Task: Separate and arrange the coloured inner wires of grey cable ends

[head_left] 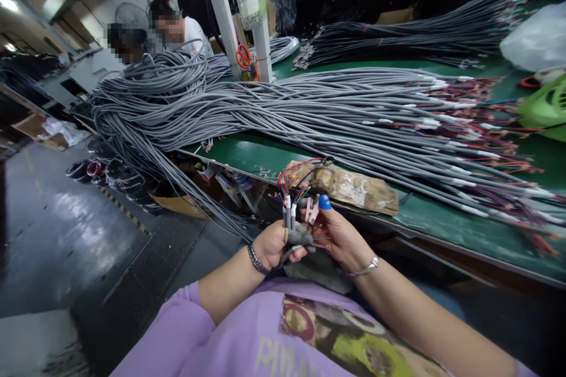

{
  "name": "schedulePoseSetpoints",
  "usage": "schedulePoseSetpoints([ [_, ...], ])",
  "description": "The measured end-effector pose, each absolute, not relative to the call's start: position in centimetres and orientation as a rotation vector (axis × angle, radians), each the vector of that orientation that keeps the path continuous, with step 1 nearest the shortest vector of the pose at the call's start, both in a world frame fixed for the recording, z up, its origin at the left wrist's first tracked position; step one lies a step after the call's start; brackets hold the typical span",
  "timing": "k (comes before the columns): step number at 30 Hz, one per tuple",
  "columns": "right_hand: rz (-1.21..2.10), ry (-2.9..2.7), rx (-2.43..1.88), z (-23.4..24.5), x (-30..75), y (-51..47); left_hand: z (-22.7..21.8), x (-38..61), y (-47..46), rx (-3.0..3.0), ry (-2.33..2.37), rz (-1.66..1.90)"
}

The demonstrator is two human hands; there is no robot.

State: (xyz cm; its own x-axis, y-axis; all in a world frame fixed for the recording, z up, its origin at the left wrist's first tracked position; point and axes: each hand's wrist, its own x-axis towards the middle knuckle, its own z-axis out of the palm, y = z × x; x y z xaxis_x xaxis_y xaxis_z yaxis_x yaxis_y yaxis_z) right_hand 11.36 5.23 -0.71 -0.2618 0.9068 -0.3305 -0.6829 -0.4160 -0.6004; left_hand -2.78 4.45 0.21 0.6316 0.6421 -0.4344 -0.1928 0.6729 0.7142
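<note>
My left hand [283, 243], with dark covers on some fingers, is closed around a few grey cables [288, 218]. Their white-wrapped ends point up, and thin coloured wires [286, 191] fan out of them. Close on the right, my right hand [335, 232] has its fingers bent together, with a blue cover on one fingertip. At those fingers is a small pale pink clip [312, 210], which looks like a clothes peg. Thin reddish wires run between the two hands; what the right fingertips pinch there is partly hidden.
A large bundle of grey cables [247, 103] lies along the green table [239, 156]. Behind it are black cables [398, 35]. A tape-wrapped block [349, 187] sits at the table's front edge. A white post [263, 41] holds orange-handled scissors [243, 56]. Two people sit far left.
</note>
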Motion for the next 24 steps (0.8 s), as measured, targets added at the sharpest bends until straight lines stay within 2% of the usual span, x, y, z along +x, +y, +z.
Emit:
schedulePoseSetpoints([
  [10,1.987,-0.414,-0.738,-0.4,12.5,4.4,0.2,-3.3,1.6,0.71,0.837,0.711],
  [17,1.888,-0.474,-0.788,0.2,12.4,4.0,0.8,-2.2,0.3,0.647,0.968,0.904],
  [24,1.857,-0.512,-0.82,0.4,12.1,4.2,0.8,-1.6,0.6,0.649,0.993,0.945],
])
